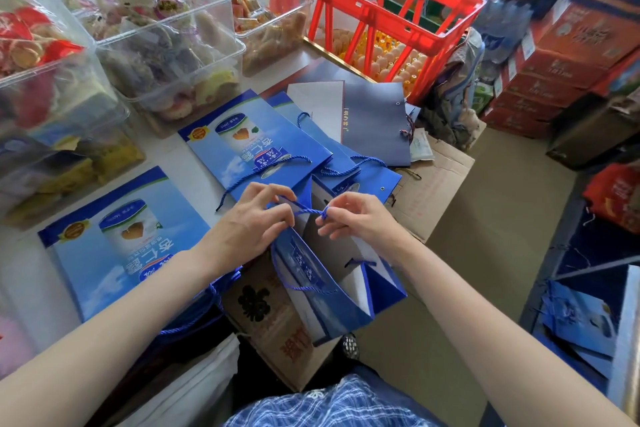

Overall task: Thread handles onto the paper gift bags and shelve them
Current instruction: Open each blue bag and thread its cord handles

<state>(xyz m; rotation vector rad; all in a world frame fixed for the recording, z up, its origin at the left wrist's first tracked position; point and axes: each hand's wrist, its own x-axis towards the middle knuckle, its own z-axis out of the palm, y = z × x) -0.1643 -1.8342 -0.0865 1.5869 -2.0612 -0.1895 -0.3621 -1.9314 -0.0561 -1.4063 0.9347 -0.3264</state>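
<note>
Threading step in hand. Open gift bag [332,274] stands just in front of red crate [367,10]. Left hand [252,222] and right hand [353,215] both pinch blue cord [308,211] at bag mouth. Next, likely: knot cord end inside, seat second handle.

Obscured or cut off:
- clear snack bins [162,45], upper left — contents blurred behind wrinkled film, leftmost bin cropped by the frame edge.
- red crate [367,7] — top cropped at the upper edge.
- stacked red cartons [568,55], upper right — print too blurred to read.
- open gift bag [332,281] — far rim hidden behind the left hand [256,222] and right hand [356,218].
</note>
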